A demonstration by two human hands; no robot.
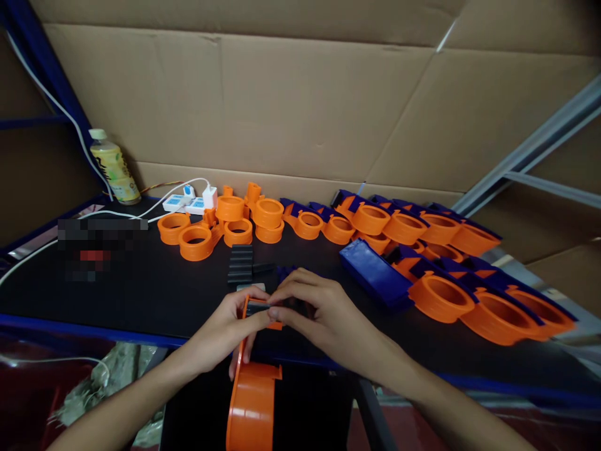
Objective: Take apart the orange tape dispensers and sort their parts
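My left hand (235, 326) is closed around the upper part of an orange plastic tape dispenser frame (253, 407), whose round tape ring hangs below at the table's front edge. A dark grey strip-like piece (257, 307) lies in the frame's head, between its orange walls. My right hand (314, 304) comes in from the right with thumb and forefinger pinched at the right end of that dark piece; the fingertips partly hide it. Just beyond the hands lie black ribbed strips (240, 264) side by side, and a small dark blue part (287, 272) half hidden by my right hand.
Several bare orange frames (195, 243) stand at the back centre. Blue-and-orange tape dispensers (444, 297) fill the right side, beside a blue plastic cover (374, 272). At the back left are a white power strip (190, 203) with cables and a drink bottle (115, 168). Cardboard (282, 106) walls the back.
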